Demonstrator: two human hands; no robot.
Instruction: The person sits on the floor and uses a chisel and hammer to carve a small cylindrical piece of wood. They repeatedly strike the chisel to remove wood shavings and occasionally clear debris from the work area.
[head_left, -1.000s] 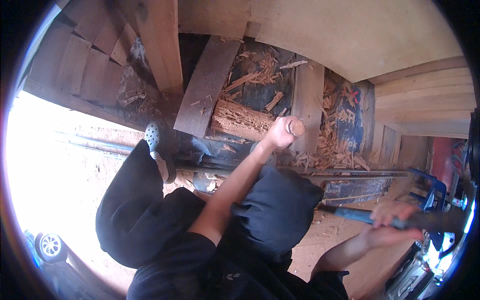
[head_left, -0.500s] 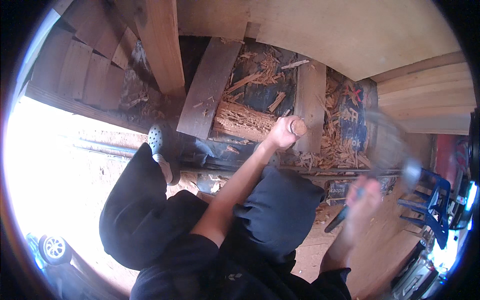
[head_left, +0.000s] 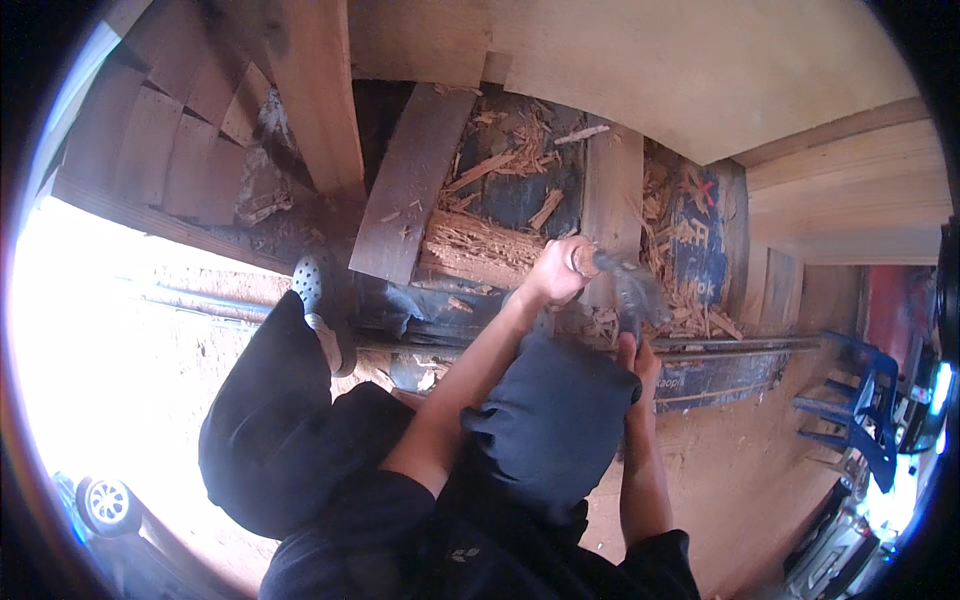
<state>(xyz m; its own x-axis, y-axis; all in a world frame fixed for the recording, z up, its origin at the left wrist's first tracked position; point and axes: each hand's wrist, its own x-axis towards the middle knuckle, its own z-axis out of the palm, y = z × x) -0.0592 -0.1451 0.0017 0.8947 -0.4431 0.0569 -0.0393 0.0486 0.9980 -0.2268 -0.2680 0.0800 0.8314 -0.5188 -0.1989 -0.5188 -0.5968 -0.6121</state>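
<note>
My left hand point(head_left: 558, 274) is closed around a chisel, whose round wooden handle end point(head_left: 584, 258) with a metal ring sticks out past the thumb; its blade is hidden under the hand. In my right hand point(head_left: 640, 366) is a hammer point(head_left: 632, 296), its dark head smeared by motion right against the chisel's handle end. Left of the chisel lies a rough, gouged piece of wood point(head_left: 480, 246), its surface splintered in long grooves. Flat boards point(head_left: 402, 205) lie on either side of it.
Wood chips point(head_left: 520, 150) litter the dark sheet with printing point(head_left: 700, 235). A post point(head_left: 318, 95) stands at the left, and a large pale panel point(head_left: 690, 70) overhangs the far side. A blue plastic chair point(head_left: 865, 400) is at right, a wheel point(head_left: 108, 503) at lower left.
My right hand has swung the hammer left and inward, from out at the right to the chisel's handle end. The left hand keeps its grip, nearly in the same place.
</note>
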